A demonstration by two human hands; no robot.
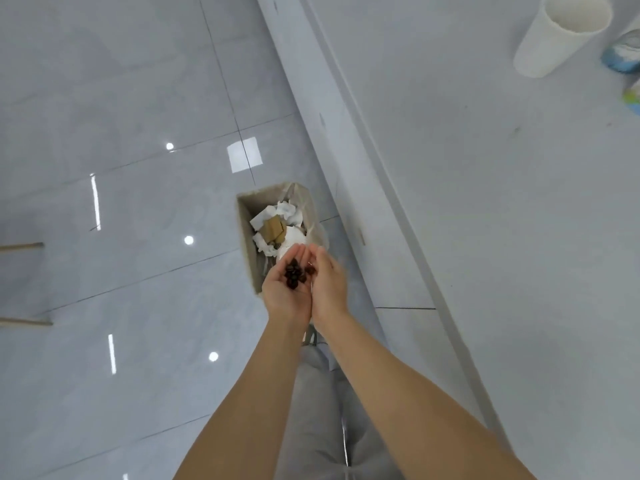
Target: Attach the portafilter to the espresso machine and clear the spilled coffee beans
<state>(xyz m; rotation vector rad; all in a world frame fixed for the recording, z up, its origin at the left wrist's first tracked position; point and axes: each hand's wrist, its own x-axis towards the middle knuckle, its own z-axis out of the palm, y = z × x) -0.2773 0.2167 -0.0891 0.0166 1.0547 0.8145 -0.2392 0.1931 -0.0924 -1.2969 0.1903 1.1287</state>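
Several dark coffee beans (293, 274) lie in the cupped palm of my left hand (284, 292), held palm up over the near part of a small waste bin (246, 237) on the floor. My right hand (329, 282) stands edge-on against the left one, its palm turned toward the beans, and a bean or two rest against its fingers. The bin holds crumpled white paper (280, 220) and a brown cardboard piece (273, 228). Neither the portafilter nor the espresso machine is in view.
A white counter (502, 202) runs along the right, its edge just right of the bin. On its far right stand a white paper cup (561, 32) and two partly cut-off packages (623, 53). Glossy grey floor tiles lie to the left, with wooden legs (24, 247) at the left edge.
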